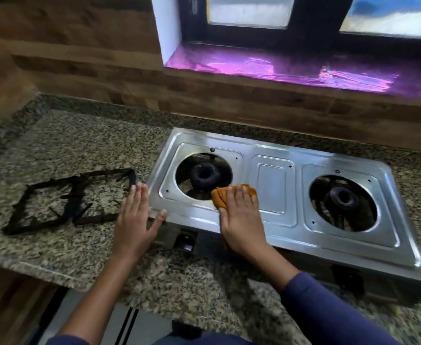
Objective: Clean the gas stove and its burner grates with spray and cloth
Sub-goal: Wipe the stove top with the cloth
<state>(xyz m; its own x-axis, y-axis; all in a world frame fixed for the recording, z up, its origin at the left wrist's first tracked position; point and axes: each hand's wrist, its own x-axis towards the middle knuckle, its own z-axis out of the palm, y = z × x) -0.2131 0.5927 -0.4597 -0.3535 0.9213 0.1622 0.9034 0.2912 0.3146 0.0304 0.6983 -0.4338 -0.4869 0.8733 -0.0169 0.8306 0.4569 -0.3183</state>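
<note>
- Head camera view, looking down at a speckled granite desk (80, 135) with a steel two-burner gas stove (271, 185) on it, set at a slight angle.
- Right hand (241, 220) lies flat on the stove top, fingers straight and slightly spread, pressing an orange cloth (219, 197) against the metal. The cloth sits at the front right rim of the left burner opening, bunched under the fingers, and a bit of it also shows under the heel of the hand.
- Left hand (134, 217) is open and holds nothing. Its fingers are straight and close together, and it sits at the stove's front left corner with the thumb stretched out onto the stove's edge.
- Both burners are uncovered: the left burner (204, 174) and the right burner (342, 199) are dark rings inside round openings.
- Two black burner grates (76, 195) lie on the desk to the left of the stove, side by side and overlapping a little where they meet. The nearer grate is just beside the left hand's fingertips.
- Dark blue sleeves (329, 307) cover the forearms, pushed up further on the left arm.
- Behind the desk is a wood-patterned wall (80, 58), and above the stove a window sill (279, 68) with a shiny purple covering.
- Picture is slightly blurred.
</note>
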